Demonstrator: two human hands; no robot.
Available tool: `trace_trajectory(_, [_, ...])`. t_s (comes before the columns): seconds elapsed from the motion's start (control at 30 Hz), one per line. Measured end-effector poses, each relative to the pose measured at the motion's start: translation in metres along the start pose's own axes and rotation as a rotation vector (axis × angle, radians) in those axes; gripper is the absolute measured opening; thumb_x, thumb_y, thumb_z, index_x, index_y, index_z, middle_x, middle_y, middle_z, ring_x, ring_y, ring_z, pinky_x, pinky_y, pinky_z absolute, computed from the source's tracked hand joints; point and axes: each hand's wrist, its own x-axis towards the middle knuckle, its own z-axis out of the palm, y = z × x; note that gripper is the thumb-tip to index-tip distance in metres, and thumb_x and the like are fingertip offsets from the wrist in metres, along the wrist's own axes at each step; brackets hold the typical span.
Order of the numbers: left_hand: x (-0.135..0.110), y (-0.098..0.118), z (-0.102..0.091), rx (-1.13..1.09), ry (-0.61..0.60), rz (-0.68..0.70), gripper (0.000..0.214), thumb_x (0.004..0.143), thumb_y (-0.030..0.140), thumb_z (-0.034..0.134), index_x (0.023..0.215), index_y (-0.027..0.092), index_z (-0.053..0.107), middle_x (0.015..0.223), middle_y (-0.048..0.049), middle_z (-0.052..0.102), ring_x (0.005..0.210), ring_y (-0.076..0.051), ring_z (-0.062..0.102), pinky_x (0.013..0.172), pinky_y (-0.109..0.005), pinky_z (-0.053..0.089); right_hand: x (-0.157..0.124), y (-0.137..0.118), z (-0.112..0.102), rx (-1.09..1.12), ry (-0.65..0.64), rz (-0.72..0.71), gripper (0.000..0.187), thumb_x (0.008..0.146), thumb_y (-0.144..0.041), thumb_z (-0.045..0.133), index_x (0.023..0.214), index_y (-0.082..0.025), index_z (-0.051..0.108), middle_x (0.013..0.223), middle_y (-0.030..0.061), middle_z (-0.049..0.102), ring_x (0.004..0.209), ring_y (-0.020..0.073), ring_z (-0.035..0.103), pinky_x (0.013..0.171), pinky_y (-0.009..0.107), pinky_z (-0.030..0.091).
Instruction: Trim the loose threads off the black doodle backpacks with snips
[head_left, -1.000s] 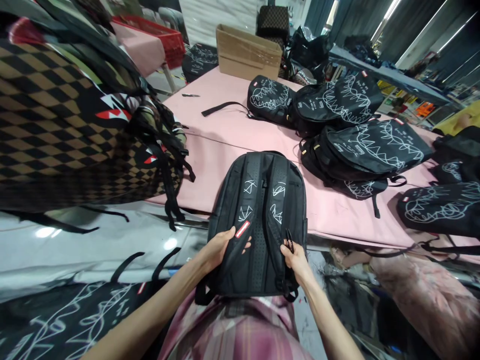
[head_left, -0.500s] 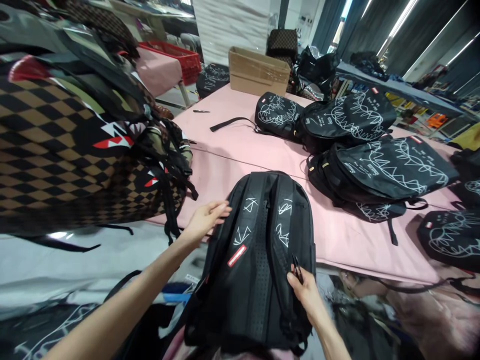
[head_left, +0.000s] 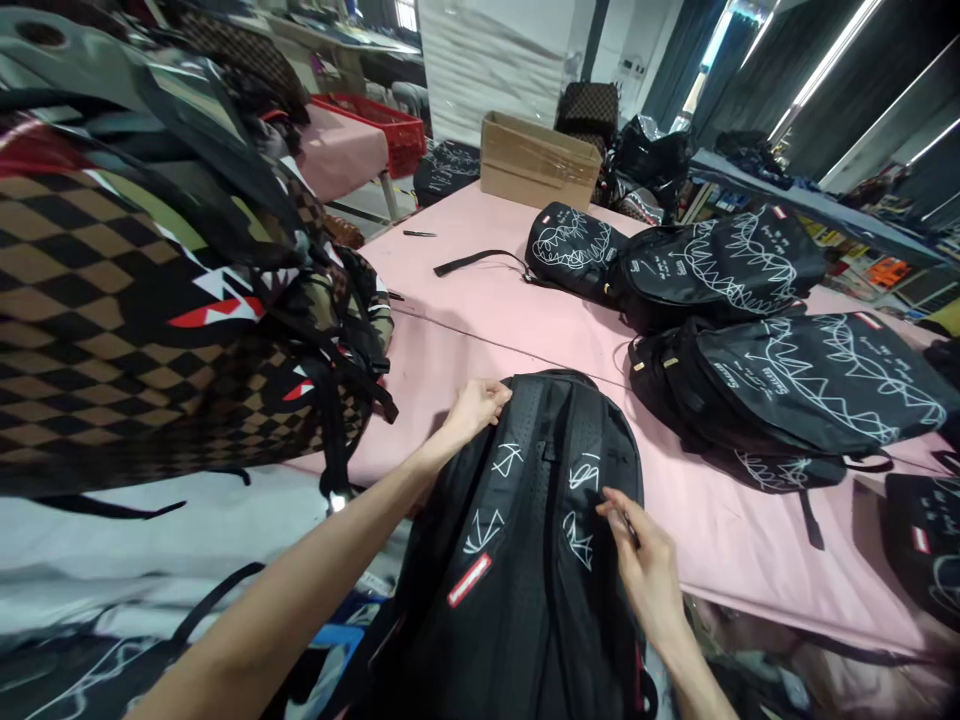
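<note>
A black backpack [head_left: 517,620] lies strap side up in front of me, with white scribbled drawings and a red-edged label on its straps. My left hand [head_left: 476,410] is closed at its upper left edge, fingertips pinching the fabric by the strap top. My right hand [head_left: 645,560] is at the bag's right side, its fingertips close to the right shoulder strap [head_left: 583,480]. Between these fingers is a small dark two-pronged tool [head_left: 627,526], mostly hidden, possibly thread snips or tweezers.
Checkered backpacks [head_left: 150,330] are heaped at left. Several black backpacks with white drawings [head_left: 810,380] lie on the pink table [head_left: 465,340] at right. A cardboard box [head_left: 540,165] and a thin dark pen-like item [head_left: 418,234] are farther back, with a red crate [head_left: 390,130] beyond.
My left hand has moved right and closed at the backpack's upper edge. My right hand has moved up along the right strap, and the tool is now more hidden in its fingers.
</note>
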Motion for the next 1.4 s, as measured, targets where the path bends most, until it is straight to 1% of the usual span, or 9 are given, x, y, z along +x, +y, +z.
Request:
trace_trajectory(0.23, [-0.006, 0.0, -0.014, 0.09, 0.004, 0.206, 0.027, 0.073, 0.035, 0.059, 0.093, 0.018, 0.066, 0.083, -0.0033, 0.063, 0.073, -0.015, 0.058, 0.065, -0.027, 0.045, 0.091, -0.025, 0.021, -0.191, -0.024, -0.065, 0.041, 0.084, -0.04, 0.055, 0.122, -0.024, 0.053, 0.103, 0.0051, 0.068, 0.092, 0.0236, 0.064, 0.08, 0.037, 0.049])
trace_trajectory(0.33, [-0.007, 0.007, -0.017, 0.321, -0.041, 0.411, 0.022, 0.075, 0.035, 0.059, 0.089, 0.022, 0.07, 0.088, -0.0026, 0.062, 0.08, -0.016, 0.057, 0.074, -0.029, 0.042, 0.111, -0.036, 0.027, -0.29, -0.036, -0.075, 0.041, 0.085, -0.041, 0.053, 0.121, -0.022, 0.05, 0.097, 0.0051, 0.068, 0.087, 0.0237, 0.065, 0.076, 0.036, 0.048])
trace_trajectory(0.47, [-0.01, 0.014, -0.017, 0.529, -0.083, 0.495, 0.02, 0.082, 0.031, 0.051, 0.079, 0.021, 0.067, 0.087, -0.0019, 0.06, 0.08, -0.016, 0.055, 0.072, -0.029, 0.039, 0.124, -0.04, 0.034, -0.337, -0.041, -0.127, 0.023, 0.087, -0.035, 0.051, 0.105, -0.021, 0.057, 0.092, 0.0034, 0.068, 0.083, 0.0214, 0.063, 0.073, 0.032, 0.046])
trace_trajectory(0.53, [-0.012, 0.012, -0.015, 0.519, -0.041, 0.484, 0.02, 0.083, 0.028, 0.047, 0.076, 0.02, 0.064, 0.084, -0.002, 0.058, 0.077, -0.016, 0.053, 0.069, -0.028, 0.037, 0.129, -0.039, 0.039, -0.322, -0.044, -0.182, 0.019, 0.085, -0.032, 0.055, 0.1, -0.021, 0.059, 0.094, 0.003, 0.067, 0.086, 0.0203, 0.062, 0.074, 0.031, 0.045])
trace_trajectory(0.77, [-0.014, -0.009, -0.004, -0.041, 0.003, 0.128, 0.024, 0.075, 0.039, 0.05, 0.065, 0.017, 0.047, 0.057, 0.0044, 0.04, 0.053, -0.01, 0.038, 0.052, -0.023, 0.03, 0.143, -0.043, 0.061, -0.329, -0.093, -0.297, 0.011, 0.086, -0.028, 0.058, 0.092, -0.022, 0.065, 0.092, 0.0021, 0.066, 0.089, 0.0185, 0.059, 0.08, 0.029, 0.042])
trace_trajectory(1.2, [-0.014, -0.006, -0.002, -0.07, 0.069, 0.118, 0.028, 0.074, 0.042, 0.05, 0.063, 0.016, 0.05, 0.056, 0.0015, 0.046, 0.053, -0.012, 0.046, 0.051, -0.023, 0.039, 0.149, -0.055, 0.077, -0.415, -0.158, -0.364, 0.008, 0.086, -0.023, 0.058, 0.087, -0.02, 0.065, 0.087, 0.0036, 0.066, 0.087, 0.0191, 0.058, 0.077, 0.029, 0.041])
trace_trajectory(1.27, [-0.012, -0.004, -0.016, -0.031, 0.106, 0.128, 0.027, 0.077, 0.041, 0.048, 0.067, 0.016, 0.055, 0.066, -0.0034, 0.055, 0.065, -0.017, 0.055, 0.06, -0.027, 0.046, 0.148, -0.05, 0.067, -0.309, -0.14, -0.339, 0.009, 0.086, -0.023, 0.056, 0.088, -0.02, 0.065, 0.089, 0.0033, 0.066, 0.087, 0.0184, 0.059, 0.079, 0.029, 0.042])
trace_trajectory(1.33, [-0.008, -0.001, -0.037, 0.11, 0.21, 0.214, 0.025, 0.078, 0.036, 0.048, 0.085, 0.016, 0.061, 0.098, -0.011, 0.062, 0.095, -0.024, 0.057, 0.08, -0.035, 0.047, 0.144, -0.037, 0.048, -0.129, -0.059, -0.257, 0.014, 0.085, -0.028, 0.057, 0.094, -0.02, 0.063, 0.094, 0.0027, 0.066, 0.087, 0.0176, 0.059, 0.079, 0.029, 0.043])
trace_trajectory(1.4, [-0.001, 0.003, -0.057, 0.322, 0.334, 0.329, 0.039, 0.076, 0.029, 0.051, 0.112, 0.015, 0.056, 0.134, -0.0149, 0.045, 0.125, -0.029, 0.04, 0.1, -0.043, 0.036, 0.133, -0.019, 0.027, 0.044, 0.088, -0.106, 0.03, 0.078, -0.037, 0.063, 0.101, -0.019, 0.061, 0.094, 0.0032, 0.065, 0.083, 0.0181, 0.059, 0.076, 0.03, 0.045])
